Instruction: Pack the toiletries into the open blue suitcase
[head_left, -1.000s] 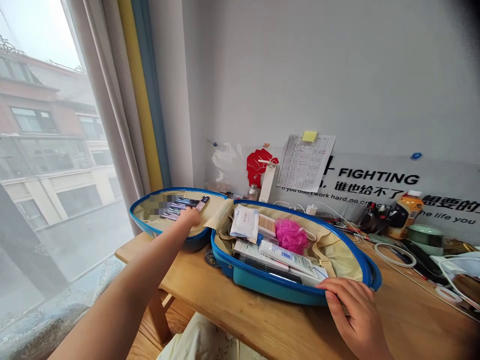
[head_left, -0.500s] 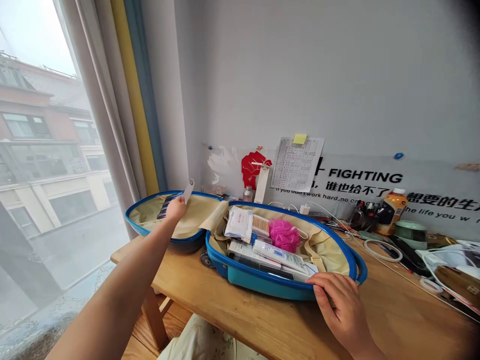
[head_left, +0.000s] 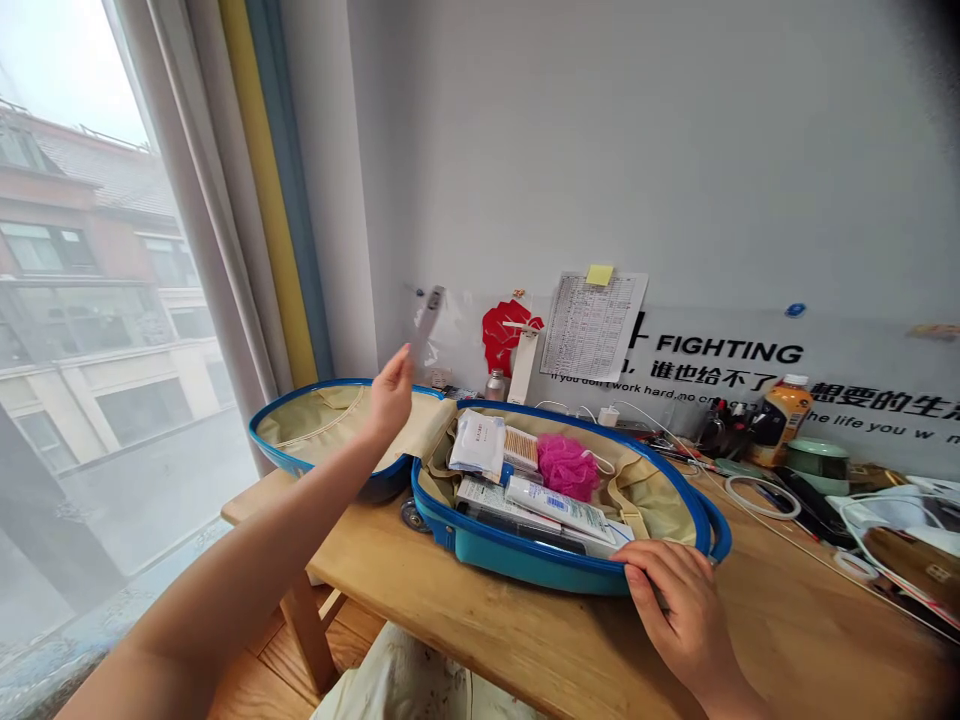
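While the left hand (head_left: pixel 391 392) has its grip closed on a slim blurred strip (head_left: pixel 430 315) above the open suitcase (head_left: pixel 517 569), a firm, unbending pinch would suit best; the right hand (head_left: pixel 679 612) rests at the rim (head_left: pixel 697 506), its clasp impossible to tell.

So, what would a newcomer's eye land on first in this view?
Probably the bright pink mesh puff, lying in the right half of the open blue suitcase on the wooden table. Next, perhaps the red fist graphic on the wall behind, then the blurred slim item held up in the left grip, higher than the suitcase.
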